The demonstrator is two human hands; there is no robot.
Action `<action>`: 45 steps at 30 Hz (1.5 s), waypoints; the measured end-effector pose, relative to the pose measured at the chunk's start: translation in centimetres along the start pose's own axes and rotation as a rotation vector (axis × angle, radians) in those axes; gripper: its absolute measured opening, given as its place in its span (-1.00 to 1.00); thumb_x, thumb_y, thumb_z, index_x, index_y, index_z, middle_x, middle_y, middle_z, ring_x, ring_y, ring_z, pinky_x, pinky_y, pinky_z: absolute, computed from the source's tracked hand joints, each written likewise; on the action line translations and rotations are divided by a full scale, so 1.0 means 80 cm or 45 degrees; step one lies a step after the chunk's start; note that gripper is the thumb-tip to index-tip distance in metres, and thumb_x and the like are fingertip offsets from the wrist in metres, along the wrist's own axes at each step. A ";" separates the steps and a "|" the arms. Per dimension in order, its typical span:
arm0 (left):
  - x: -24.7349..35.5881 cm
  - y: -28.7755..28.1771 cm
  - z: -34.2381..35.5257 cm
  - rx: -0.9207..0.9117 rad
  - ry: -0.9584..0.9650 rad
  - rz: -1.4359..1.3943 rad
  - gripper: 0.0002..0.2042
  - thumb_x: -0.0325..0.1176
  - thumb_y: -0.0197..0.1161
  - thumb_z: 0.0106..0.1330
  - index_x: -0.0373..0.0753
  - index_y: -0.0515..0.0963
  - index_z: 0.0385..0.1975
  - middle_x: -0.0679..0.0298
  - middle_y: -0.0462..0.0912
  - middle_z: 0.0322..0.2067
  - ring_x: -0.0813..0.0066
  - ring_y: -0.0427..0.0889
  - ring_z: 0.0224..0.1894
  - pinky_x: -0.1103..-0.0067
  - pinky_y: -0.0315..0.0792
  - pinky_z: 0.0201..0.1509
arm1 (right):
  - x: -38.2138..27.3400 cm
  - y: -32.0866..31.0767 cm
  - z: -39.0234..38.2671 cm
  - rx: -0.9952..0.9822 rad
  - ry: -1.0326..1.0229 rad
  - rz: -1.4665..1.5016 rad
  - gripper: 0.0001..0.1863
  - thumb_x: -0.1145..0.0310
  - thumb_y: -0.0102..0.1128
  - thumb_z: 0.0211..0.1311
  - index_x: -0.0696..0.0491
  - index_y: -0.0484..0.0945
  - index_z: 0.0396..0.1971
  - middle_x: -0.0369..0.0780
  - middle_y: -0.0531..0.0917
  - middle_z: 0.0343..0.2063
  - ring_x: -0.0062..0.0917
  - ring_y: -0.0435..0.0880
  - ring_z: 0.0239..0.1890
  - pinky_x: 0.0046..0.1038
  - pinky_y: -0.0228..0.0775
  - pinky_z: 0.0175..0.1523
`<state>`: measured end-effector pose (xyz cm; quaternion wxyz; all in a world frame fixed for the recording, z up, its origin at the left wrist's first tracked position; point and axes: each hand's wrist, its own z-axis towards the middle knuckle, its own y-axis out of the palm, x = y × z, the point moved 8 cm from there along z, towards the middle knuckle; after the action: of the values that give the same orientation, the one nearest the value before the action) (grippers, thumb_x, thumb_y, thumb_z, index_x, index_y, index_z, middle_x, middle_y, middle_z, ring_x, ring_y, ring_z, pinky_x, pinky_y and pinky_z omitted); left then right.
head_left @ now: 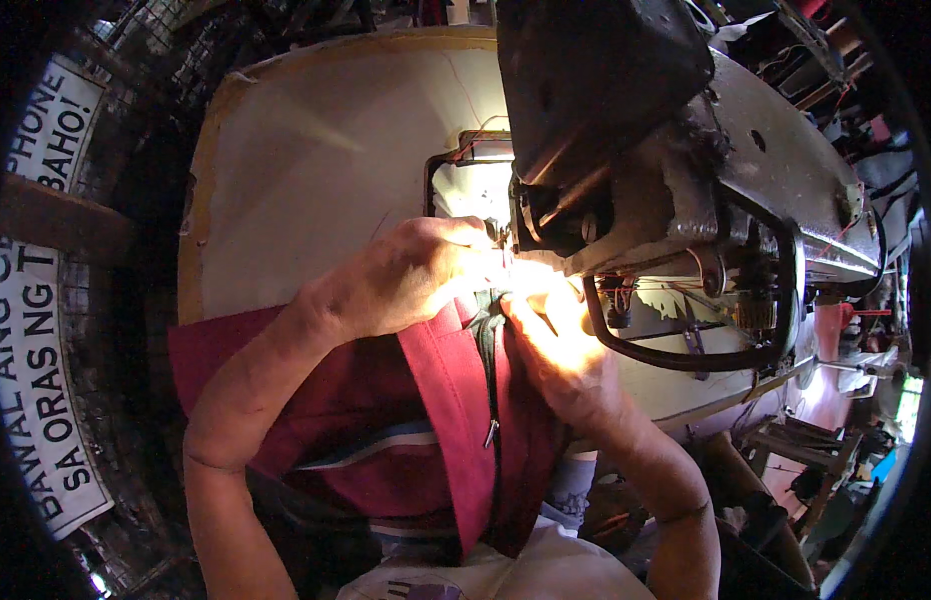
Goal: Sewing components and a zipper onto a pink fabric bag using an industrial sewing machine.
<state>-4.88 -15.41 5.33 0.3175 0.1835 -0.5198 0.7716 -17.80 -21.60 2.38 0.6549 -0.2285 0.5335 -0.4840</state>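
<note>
A maroon garment (451, 410) with a dark zipper (492, 385) hangs from the sewing table toward my lap. Its metal zipper pull (492, 432) sits low on the zipper. My left hand (416, 275) is closed in a pinch close to the needle area of a sewing machine (676, 160); what its fingertips hold is lost in glare. On the right, my right hand (561, 345) is closed on the garment's top end beside the zipper, its fingers partly washed out by the lamp light. The needle itself is hard to make out.
The pale tabletop (296, 150) with a worn brown edge spreads to the left and back. A dark looped metal frame (686, 360) juts out beside my right hand. White lettered signs (56, 390) stand at far left. Clutter and a wooden stand (806, 450) are at right.
</note>
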 end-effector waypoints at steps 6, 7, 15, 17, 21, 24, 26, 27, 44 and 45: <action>-0.002 0.006 0.003 -0.187 -0.254 -0.049 -0.80 -0.58 0.21 0.19 -0.32 0.61 -0.19 0.13 0.56 -0.32 0.20 0.67 -0.23 0.39 0.61 -0.15 | -0.004 0.001 -0.004 -0.042 -0.056 0.017 -0.59 0.39 0.10 0.25 0.07 0.54 0.11 0.00 0.57 0.08 -0.08 0.54 0.12 -0.08 0.33 0.24; -0.004 0.008 0.003 -0.203 -0.265 -0.078 -0.80 -0.58 0.21 0.19 -0.32 0.60 -0.18 0.13 0.56 -0.31 0.23 0.67 -0.22 0.41 0.61 -0.14 | -0.006 -0.001 -0.004 -0.033 -0.074 0.017 -0.59 0.39 0.10 0.25 0.07 0.54 0.11 0.00 0.57 0.08 -0.08 0.54 0.12 -0.08 0.33 0.24; 0.020 0.010 0.003 -0.087 0.101 0.190 -0.83 -0.52 0.21 0.16 -0.33 0.60 -0.24 0.20 0.58 -0.31 0.30 0.63 -0.18 0.43 0.59 -0.07 | -0.020 -0.014 0.000 0.096 -0.184 -0.131 -0.61 0.59 0.24 0.00 0.23 0.59 -0.07 -0.04 0.61 -0.16 -0.14 0.61 -0.04 -0.19 0.46 0.06; 0.020 0.012 0.003 -0.101 0.080 0.249 -0.84 -0.52 0.21 0.15 -0.34 0.59 -0.26 0.21 0.58 -0.32 0.29 0.63 -0.19 0.42 0.59 -0.06 | -0.017 -0.009 -0.002 0.028 -0.147 -0.128 -0.55 0.51 0.17 0.06 0.18 0.56 0.04 -0.02 0.59 -0.03 -0.12 0.60 0.03 -0.14 0.44 0.12; 0.022 0.013 0.005 -0.107 0.114 0.289 -0.84 -0.52 0.22 0.11 -0.34 0.59 -0.30 0.24 0.58 -0.33 0.31 0.62 -0.21 0.45 0.58 -0.06 | -0.012 -0.002 -0.005 -0.066 -0.098 -0.213 -0.52 0.45 0.10 0.14 0.09 0.54 0.12 -0.02 0.58 0.08 -0.12 0.61 0.06 -0.14 0.49 0.11; 0.021 0.014 0.005 -0.094 0.153 0.323 -0.82 -0.52 0.25 0.07 -0.32 0.60 -0.30 0.24 0.59 -0.33 0.31 0.61 -0.20 0.46 0.57 -0.06 | -0.012 -0.003 -0.004 -0.040 -0.095 -0.202 -0.58 0.47 0.12 0.19 0.09 0.57 0.09 -0.03 0.61 0.03 -0.15 0.65 -0.01 -0.20 0.52 0.06; 0.018 0.014 0.004 -0.089 0.151 0.313 -0.80 -0.52 0.26 0.04 -0.32 0.60 -0.29 0.25 0.59 -0.32 0.30 0.60 -0.19 0.45 0.56 -0.04 | -0.012 -0.007 -0.001 0.030 -0.080 -0.120 -0.62 0.48 0.14 0.21 0.09 0.58 0.06 -0.02 0.63 -0.03 -0.14 0.67 -0.06 -0.22 0.54 0.03; 0.019 0.013 0.004 -0.059 0.170 0.300 -0.79 -0.52 0.26 0.03 -0.31 0.60 -0.29 0.24 0.59 -0.32 0.29 0.60 -0.18 0.44 0.55 -0.01 | -0.009 -0.009 0.001 0.061 -0.049 -0.039 -0.66 0.48 0.16 0.24 0.10 0.59 0.02 -0.01 0.65 -0.08 -0.14 0.69 -0.11 -0.25 0.55 -0.01; 0.010 0.020 -0.005 -0.034 0.241 0.256 -0.83 -0.50 0.21 0.07 -0.33 0.60 -0.32 0.26 0.63 -0.25 0.28 0.60 -0.07 0.46 0.56 0.07 | -0.006 -0.010 0.006 0.153 -0.031 -0.060 -0.79 0.45 0.22 0.23 0.05 0.65 -0.13 -0.07 0.68 -0.29 -0.18 0.71 -0.27 -0.23 0.56 -0.13; 0.012 0.021 -0.006 -0.042 0.241 0.259 -0.83 -0.50 0.21 0.07 -0.33 0.60 -0.32 0.26 0.63 -0.25 0.28 0.60 -0.07 0.46 0.56 0.07 | -0.005 -0.013 0.006 0.186 -0.022 -0.046 -0.79 0.45 0.22 0.23 0.05 0.65 -0.13 -0.07 0.68 -0.29 -0.18 0.71 -0.27 -0.23 0.56 -0.13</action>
<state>-6.71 -15.12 4.60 0.2882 0.0510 -0.5162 0.8049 -17.78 -21.79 3.59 0.6657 -0.1939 0.4868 -0.5312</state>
